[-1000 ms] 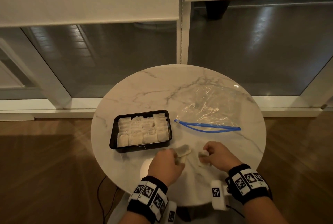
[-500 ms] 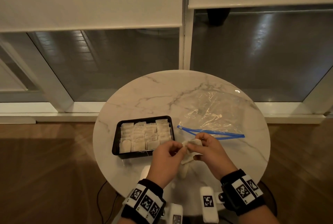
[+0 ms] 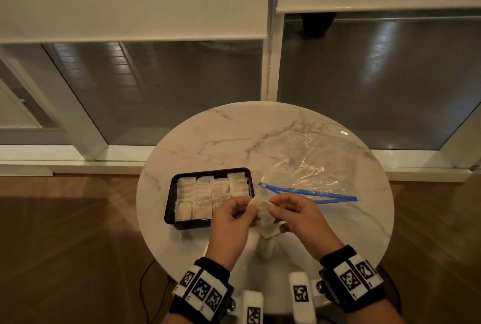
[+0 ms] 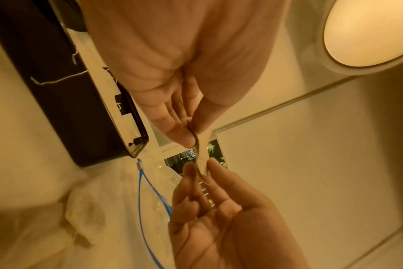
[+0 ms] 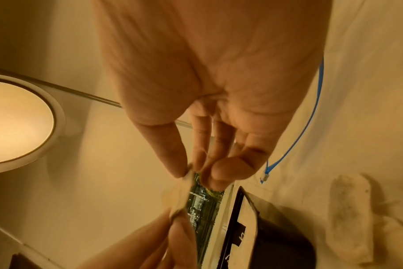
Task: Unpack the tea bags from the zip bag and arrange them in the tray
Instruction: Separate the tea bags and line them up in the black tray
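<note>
Head view: my left hand (image 3: 231,222) and right hand (image 3: 299,215) pinch one tea bag (image 3: 263,210) between fingertips; I judge pulling apart could tear its paper.

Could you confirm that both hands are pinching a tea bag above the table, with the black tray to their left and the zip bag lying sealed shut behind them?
Nearly right, but the zip bag is not sealed: the head view shows its blue zip strips parted. The rest holds: the left hand and right hand pinch one tea bag above the table, with the black tray to their left.
</note>
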